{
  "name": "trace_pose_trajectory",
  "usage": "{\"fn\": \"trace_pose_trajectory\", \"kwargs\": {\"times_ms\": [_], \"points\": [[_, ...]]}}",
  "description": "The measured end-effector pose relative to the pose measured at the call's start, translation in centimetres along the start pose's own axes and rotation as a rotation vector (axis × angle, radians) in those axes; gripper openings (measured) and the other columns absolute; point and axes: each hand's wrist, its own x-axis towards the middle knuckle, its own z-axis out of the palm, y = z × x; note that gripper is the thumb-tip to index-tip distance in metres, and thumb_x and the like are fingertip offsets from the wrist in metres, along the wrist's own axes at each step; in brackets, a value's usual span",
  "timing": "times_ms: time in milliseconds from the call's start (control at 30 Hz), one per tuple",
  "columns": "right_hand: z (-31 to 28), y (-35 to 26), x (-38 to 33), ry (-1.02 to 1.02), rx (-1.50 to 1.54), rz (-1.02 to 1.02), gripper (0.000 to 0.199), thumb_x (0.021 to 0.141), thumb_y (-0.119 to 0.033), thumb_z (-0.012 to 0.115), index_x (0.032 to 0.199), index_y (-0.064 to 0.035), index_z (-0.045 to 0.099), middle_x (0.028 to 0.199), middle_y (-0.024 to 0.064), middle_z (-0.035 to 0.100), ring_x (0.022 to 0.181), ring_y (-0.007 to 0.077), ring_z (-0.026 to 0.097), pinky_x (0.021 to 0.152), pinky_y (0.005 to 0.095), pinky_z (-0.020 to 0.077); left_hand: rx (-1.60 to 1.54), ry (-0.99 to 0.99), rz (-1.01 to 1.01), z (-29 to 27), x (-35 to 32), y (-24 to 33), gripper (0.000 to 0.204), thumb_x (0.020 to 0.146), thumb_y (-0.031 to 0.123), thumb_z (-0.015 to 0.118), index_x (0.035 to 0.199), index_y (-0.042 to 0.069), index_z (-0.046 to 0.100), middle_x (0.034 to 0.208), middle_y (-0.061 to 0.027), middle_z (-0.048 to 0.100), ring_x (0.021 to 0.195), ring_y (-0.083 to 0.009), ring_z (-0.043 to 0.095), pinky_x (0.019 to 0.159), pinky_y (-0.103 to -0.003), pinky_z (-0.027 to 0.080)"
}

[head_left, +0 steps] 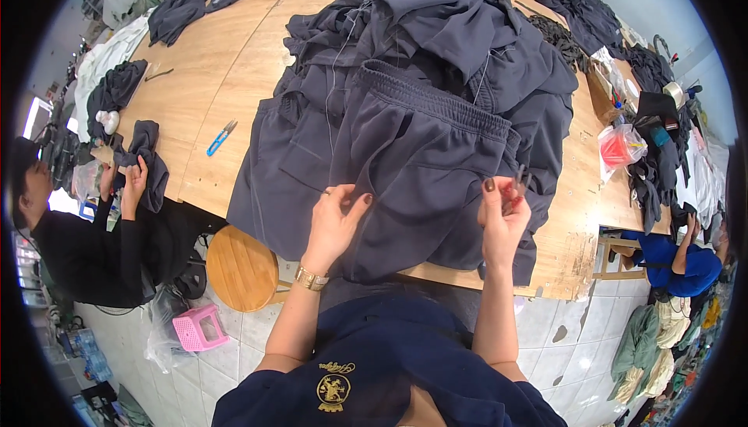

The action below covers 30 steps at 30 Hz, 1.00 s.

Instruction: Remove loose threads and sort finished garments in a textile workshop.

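Note:
Dark grey shorts (425,142) with a gathered elastic waistband lie in front of me, on top of a big heap of similar dark garments (460,22). My left hand (336,220) is at the left side of the shorts, thumb and fingers curled close together; whatever they pinch is too small to make out. Over the right side of the shorts, my right hand (504,220) is closed round small thread snips (520,181) with a bit of red on them, blades pointing up. Loose pale threads hang across the heap.
Blue-handled snips (221,139) lie on the wooden table (234,61) to the left. A person in black handles dark cloth (146,150) there. A round wooden stool (240,267) and a pink plastic stool (199,327) stand below. At right is a red-filled plastic bag (621,146).

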Motion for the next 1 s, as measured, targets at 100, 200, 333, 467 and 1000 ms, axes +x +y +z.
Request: {"fn": "trace_pose_trajectory", "kwargs": {"times_ms": [100, 200, 333, 467, 1000], "points": [[1.5, -0.8, -0.7, -0.188, 0.088, 0.025, 0.023, 0.095, -0.022, 0.051, 0.093, 0.0005, 0.053, 0.054, -0.0071, 0.034, 0.042, 0.0010, 0.025, 0.041, 0.0199, 0.0181, -0.095, -0.093, -0.059, -0.2, 0.2, -0.2, 0.031, 0.080, 0.021, 0.069, 0.093, -0.005, 0.059, 0.082, -0.0142, 0.060, 0.065, -0.0198, 0.058, 0.064, -0.027, 0.047], [1.9, -0.6, -1.6, -0.328, 0.263, 0.113, 0.050, 0.097, -0.044, 0.037, 0.096, 0.0039, 0.052, 0.056, -0.0060, 0.028, 0.043, 0.0029, 0.022, 0.041, 0.0213, 0.0180, -0.434, -0.157, -0.121, -1.1, 0.3, 0.5, 0.020, 0.086, 0.017, 0.065, 0.088, -0.002, 0.059, 0.079, -0.0027, 0.059, 0.064, -0.0077, 0.052, 0.061, -0.020, 0.042], [3.3, -1.3, -2.7, -0.425, 0.134, 0.181, 0.035, 0.094, -0.034, 0.050, 0.095, 0.0016, 0.053, 0.065, -0.0046, 0.038, 0.053, 0.0023, 0.032, 0.047, 0.0179, 0.0255, -0.786, -0.142, -0.060, -2.3, 0.1, 2.9, 0.010, 0.090, 0.010, 0.060, 0.091, 0.001, 0.056, 0.079, 0.0055, 0.055, 0.069, 0.0003, 0.047, 0.062, -0.015, 0.038], [4.8, -1.0, -3.3, -0.409, -0.122, -0.039, 0.018, 0.084, -0.013, 0.065, 0.093, -0.0020, 0.054, 0.066, -0.0020, 0.052, 0.060, 0.0035, 0.045, 0.056, 0.0195, 0.0383, -0.859, 0.022, 0.012, -2.2, -0.3, 4.8, 0.021, 0.088, 0.003, 0.059, 0.107, 0.000, 0.051, 0.082, 0.0020, 0.054, 0.070, -0.0009, 0.046, 0.062, -0.014, 0.037], [6.5, -1.7, -3.0, -0.312, -0.002, -0.002, 0.004, 0.085, -0.002, 0.061, 0.087, 0.0011, 0.058, 0.070, -0.0030, 0.056, 0.064, 0.0013, 0.048, 0.057, 0.0162, 0.0378, -0.341, -0.011, 0.272, -2.0, 0.0, 6.8, 0.049, 0.070, -0.009, 0.069, 0.118, -0.003, 0.057, 0.091, -0.0053, 0.059, 0.081, -0.0107, 0.054, 0.076, -0.021, 0.043]]}}
